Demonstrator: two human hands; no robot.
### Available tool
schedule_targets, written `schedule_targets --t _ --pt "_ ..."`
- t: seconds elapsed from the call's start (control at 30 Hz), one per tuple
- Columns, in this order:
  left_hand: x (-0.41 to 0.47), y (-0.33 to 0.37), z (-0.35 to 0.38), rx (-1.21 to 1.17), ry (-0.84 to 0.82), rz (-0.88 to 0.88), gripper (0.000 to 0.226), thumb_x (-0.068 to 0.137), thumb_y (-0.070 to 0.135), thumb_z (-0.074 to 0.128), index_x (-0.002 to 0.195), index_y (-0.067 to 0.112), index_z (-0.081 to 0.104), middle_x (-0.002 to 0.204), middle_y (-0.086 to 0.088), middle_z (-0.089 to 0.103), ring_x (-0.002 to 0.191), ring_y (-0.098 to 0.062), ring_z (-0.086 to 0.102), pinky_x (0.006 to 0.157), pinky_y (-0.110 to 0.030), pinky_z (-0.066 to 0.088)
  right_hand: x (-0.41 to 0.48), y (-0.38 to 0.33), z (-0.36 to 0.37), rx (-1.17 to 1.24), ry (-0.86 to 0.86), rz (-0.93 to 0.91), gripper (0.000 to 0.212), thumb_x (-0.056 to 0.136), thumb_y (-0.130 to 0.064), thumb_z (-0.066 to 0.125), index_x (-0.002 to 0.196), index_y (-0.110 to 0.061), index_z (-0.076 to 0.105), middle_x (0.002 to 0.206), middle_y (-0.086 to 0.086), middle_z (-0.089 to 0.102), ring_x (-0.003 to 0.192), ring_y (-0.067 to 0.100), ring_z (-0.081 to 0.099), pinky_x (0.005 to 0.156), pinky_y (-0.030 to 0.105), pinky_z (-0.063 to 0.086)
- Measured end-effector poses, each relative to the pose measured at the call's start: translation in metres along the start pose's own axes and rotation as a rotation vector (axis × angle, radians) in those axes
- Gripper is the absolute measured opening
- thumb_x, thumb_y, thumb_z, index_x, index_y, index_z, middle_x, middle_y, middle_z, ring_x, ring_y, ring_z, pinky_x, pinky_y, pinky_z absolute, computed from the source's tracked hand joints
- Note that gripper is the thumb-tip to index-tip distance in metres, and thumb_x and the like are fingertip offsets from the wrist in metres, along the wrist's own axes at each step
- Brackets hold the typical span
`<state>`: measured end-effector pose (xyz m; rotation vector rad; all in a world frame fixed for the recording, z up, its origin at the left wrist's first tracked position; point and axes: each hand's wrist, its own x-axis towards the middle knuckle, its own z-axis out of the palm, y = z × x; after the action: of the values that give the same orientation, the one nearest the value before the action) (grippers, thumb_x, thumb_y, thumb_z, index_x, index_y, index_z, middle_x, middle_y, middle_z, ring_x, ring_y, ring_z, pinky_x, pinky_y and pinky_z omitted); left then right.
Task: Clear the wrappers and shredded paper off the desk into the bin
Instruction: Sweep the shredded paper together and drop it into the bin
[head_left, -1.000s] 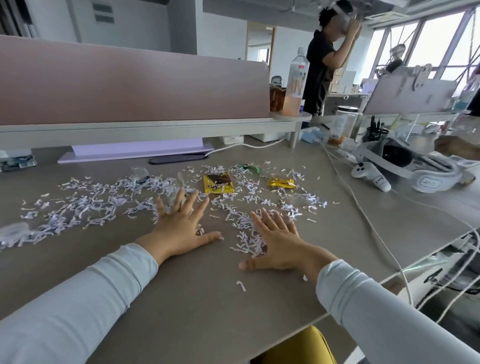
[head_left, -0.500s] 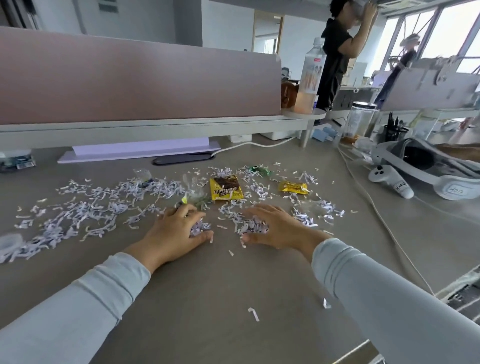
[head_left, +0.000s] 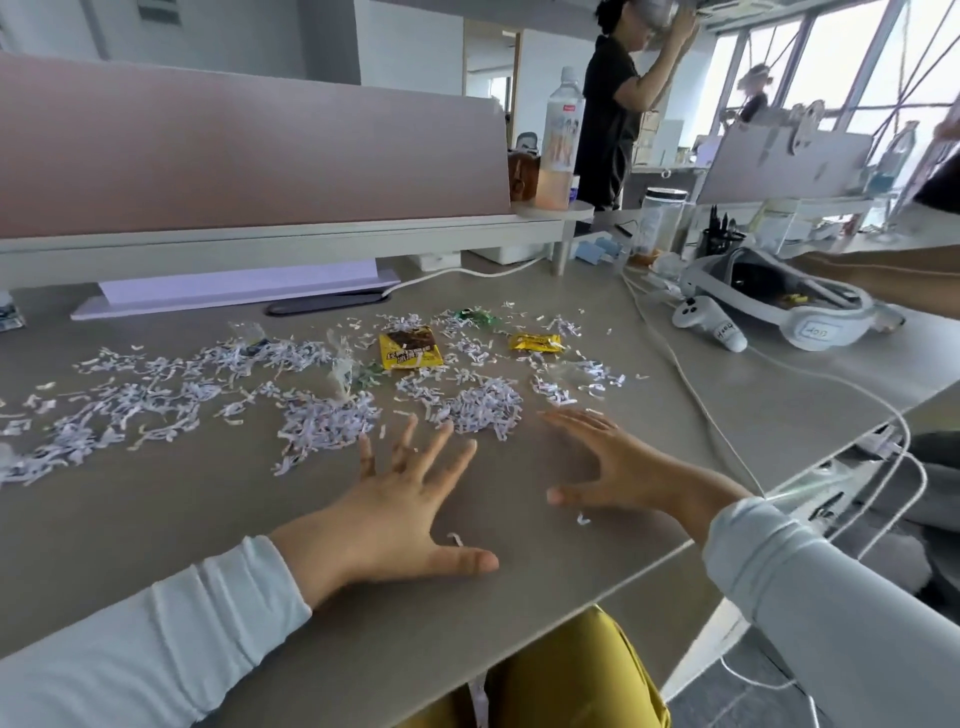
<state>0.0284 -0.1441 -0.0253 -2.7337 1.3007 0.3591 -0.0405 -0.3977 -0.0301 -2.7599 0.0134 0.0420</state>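
Two hands palm-down, head view | left hand (head_left: 395, 519) fingers spread on desk (head_left: 218, 535), holding nothing | right hand (head_left: 623, 473) fingers splayed, also empty, likely poised to rake | shredded paper (head_left: 483, 408) heaped just beyond fingertips | yellow wrapper (head_left: 410, 351) farther back among shreds | bin not in view

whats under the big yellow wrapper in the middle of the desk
The yellow wrapper lies flat on the desk, ringed by shredded paper; a few shreds lie over its top edge. Whether any sit beneath it cannot be seen: the wrapper covers that spot.
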Motion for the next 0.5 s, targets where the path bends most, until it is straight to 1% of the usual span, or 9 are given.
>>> schedule_targets --t 0.07,0.13,0.17,0.2,0.27,0.3,0.4,0.5 --pt "0.005 0.001 0.006 -0.014 -0.022 -0.025 0.098 0.061 0.088 0.019 0.123 0.039 -0.038 0.142 0.003 -0.045 0.128 -0.027 -0.044 0.106 -0.062 -0.022 -0.006 0.002 0.004 -0.066 -0.021 -0.011 0.122 0.041 -0.096 0.034 0.144 -0.038 0.009 0.157 -0.008 0.008 0.145 0.015 -0.002 0.12 0.043 0.002" --pt "0.014 -0.008 0.005 -0.039 0.021 -0.097 0.096 0.058 0.089 0.013 0.124 0.039 -0.037 0.144 0.003 -0.042 0.128 -0.027 -0.043 0.107 -0.061 -0.02 -0.005 0.001 0.007 -0.105 -0.036 0.001 0.124 0.037 -0.098 0.028 0.144 -0.039 0.004 0.157 -0.01 0.003 0.145 0.015 -0.008 0.119 0.043 -0.003" --pt "0.02 -0.016 0.004 -0.047 0.055 -0.138 0.097 0.057 0.089 0.01 0.125 0.039 -0.037 0.145 0.003 -0.041 0.129 -0.028 -0.042 0.107 -0.062 -0.018 -0.001 0.0 0.008 -0.115 -0.035 0.014 0.122 0.039 -0.098 0.031 0.144 -0.04 0.003 0.157 -0.01 0.001 0.145 0.016 -0.01 0.119 0.044 -0.004" --pt "0.024 -0.024 0.003 -0.058 0.086 -0.182 0.098 0.058 0.089 0.009 0.129 0.039 -0.035 0.146 0.002 -0.04 0.13 -0.028 -0.041 0.108 -0.062 -0.016 0.004 -0.003 0.009 -0.121 -0.028 0.031 0.117 0.046 -0.094 0.037 0.144 -0.04 0.002 0.158 -0.008 -0.001 0.145 0.017 -0.011 0.119 0.046 -0.005" --pt "0.033 -0.041 -0.001 -0.055 0.14 -0.271 0.098 0.063 0.086 0.014 0.136 0.036 -0.029 0.147 0.0 -0.039 0.132 -0.03 -0.039 0.107 -0.064 -0.014 0.019 -0.01 0.012 -0.118 -0.01 0.074 0.104 0.061 -0.081 0.05 0.144 -0.039 0.001 0.158 -0.006 -0.002 0.144 0.019 -0.013 0.118 0.048 -0.007" --pt "0.036 -0.05 -0.002 -0.04 0.167 -0.307 0.098 0.065 0.085 0.015 0.139 0.035 -0.026 0.147 -0.001 -0.038 0.132 -0.031 -0.038 0.106 -0.065 -0.013 0.027 -0.014 0.013 -0.113 0.004 0.094 0.101 0.064 -0.078 0.051 0.144 -0.039 0.001 0.158 -0.006 -0.003 0.144 0.021 -0.014 0.117 0.049 -0.008" --pt "0.042 -0.077 -0.006 -0.068 0.209 -0.402 0.101 0.062 0.087 0.015 0.141 0.036 -0.021 0.149 -0.001 -0.036 0.133 -0.033 -0.037 0.107 -0.069 -0.006 0.055 -0.026 0.015 -0.135 0.05 0.133 0.1 0.064 -0.08 0.047 0.144 -0.04 0.001 0.158 -0.005 -0.006 0.143 0.024 -0.018 0.115 0.057 -0.009" --pt "0.048 -0.094 -0.006 -0.143 0.181 -0.458 0.098 0.06 0.088 0.019 0.14 0.044 -0.016 0.149 0.002 -0.036 0.137 -0.038 -0.028 0.108 -0.069 -0.003 0.086 -0.033 0.017 -0.15 0.081 0.151 0.099 0.059 -0.086 0.042 0.141 -0.047 0.001 0.157 -0.005 -0.009 0.142 0.029 -0.021 0.109 0.064 -0.012"
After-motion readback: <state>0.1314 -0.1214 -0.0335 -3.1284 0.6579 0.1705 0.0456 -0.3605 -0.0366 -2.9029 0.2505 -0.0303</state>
